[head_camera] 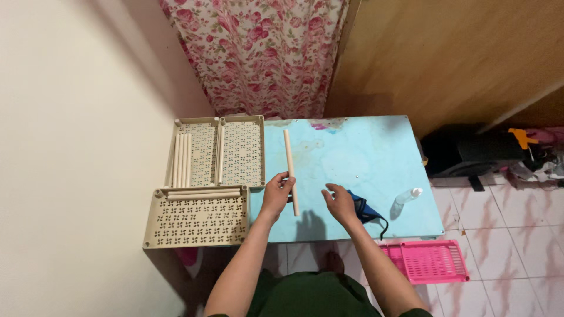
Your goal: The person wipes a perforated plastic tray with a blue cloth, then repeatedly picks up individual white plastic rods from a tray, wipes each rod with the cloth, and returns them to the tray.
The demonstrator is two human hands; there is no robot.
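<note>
Light-blue table [364, 170] against a cream wall and floral curtain [258, 53]: the left hand [276, 194] grips a cream plastic tube [290, 170] near its lower end, the tube lying lengthwise over the tabletop. The right hand [339, 202] hovers just beside it, fingers loose and empty. Left of them lie three perforated cream shelf trays [200, 223] carrying more tubes [182, 158]; a dark cloth [364, 210] and clear bottle [405, 199] sit to the right. Judging by the layout, parts are being sorted; any fitting would need both hands aligned.

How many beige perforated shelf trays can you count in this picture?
3. Two trays lie side by side at the table's back left; a third sits in front of them. None seem hidden.
</note>
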